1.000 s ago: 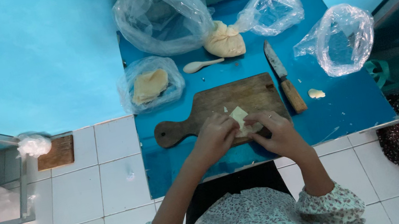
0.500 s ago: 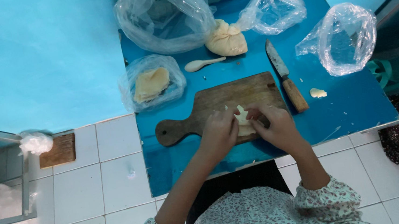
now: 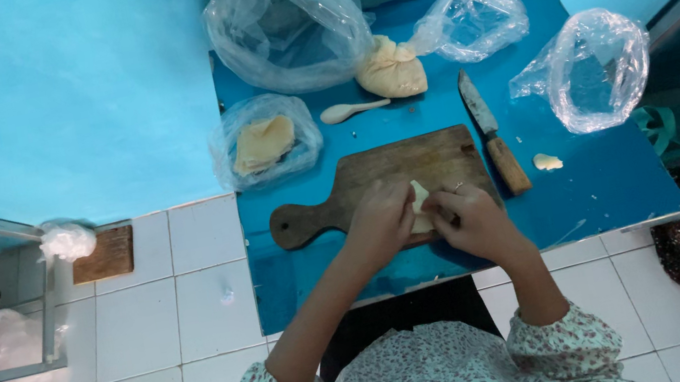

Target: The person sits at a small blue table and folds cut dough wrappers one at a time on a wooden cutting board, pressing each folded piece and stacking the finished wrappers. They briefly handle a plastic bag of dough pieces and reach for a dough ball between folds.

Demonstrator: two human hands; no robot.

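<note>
Both hands meet over the near edge of the wooden cutting board on the blue worktop. The left hand and right hand pinch a small pale piece of dough between them, fingers closed on it. Right of the board lies a knife with a wooden handle, and beyond it a small dough scrap. Far left sits a clear bag of flat dough, a pale spoon beside it, then a tied dough bundle. Empty clear plastic bags lie farther off.
</note>
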